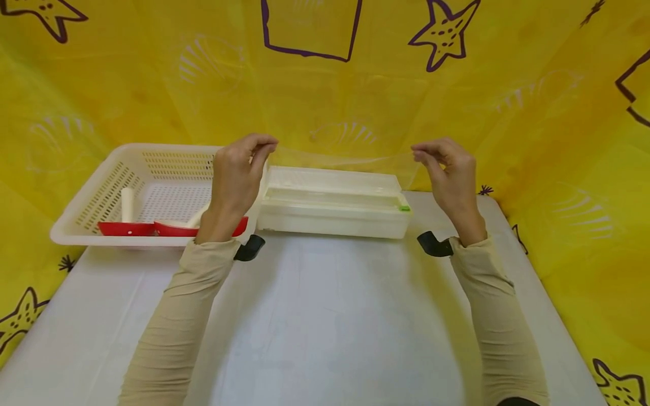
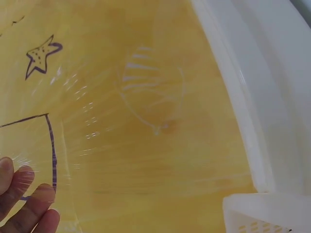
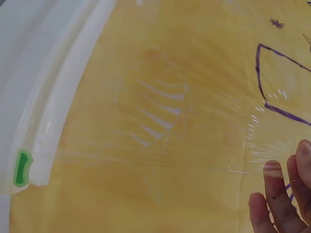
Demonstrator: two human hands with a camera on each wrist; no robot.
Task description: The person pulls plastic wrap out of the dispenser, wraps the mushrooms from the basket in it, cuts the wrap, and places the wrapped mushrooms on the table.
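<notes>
A clear sheet of plastic wrap (image 1: 350, 160) stretches between both hands above a white wrap dispenser (image 1: 335, 217). My left hand (image 1: 238, 172) pinches its left corner between thumb and fingers. On the other side my right hand (image 1: 449, 175) pinches the right corner. In the left wrist view, creases in the plastic wrap (image 2: 87, 116) fan out from the fingertips (image 2: 41, 196). The right wrist view shows similar creases near the right fingers (image 3: 277, 184), and a green slider (image 3: 22, 168) at the dispenser's end.
Left of the dispenser stands a white perforated basket (image 1: 134, 241) holding red-bowled spoons (image 1: 127, 228) with white handles, partly behind the left forearm. Both are on a white table (image 1: 325, 321). A yellow patterned cloth (image 1: 325, 96) hangs behind and along the sides.
</notes>
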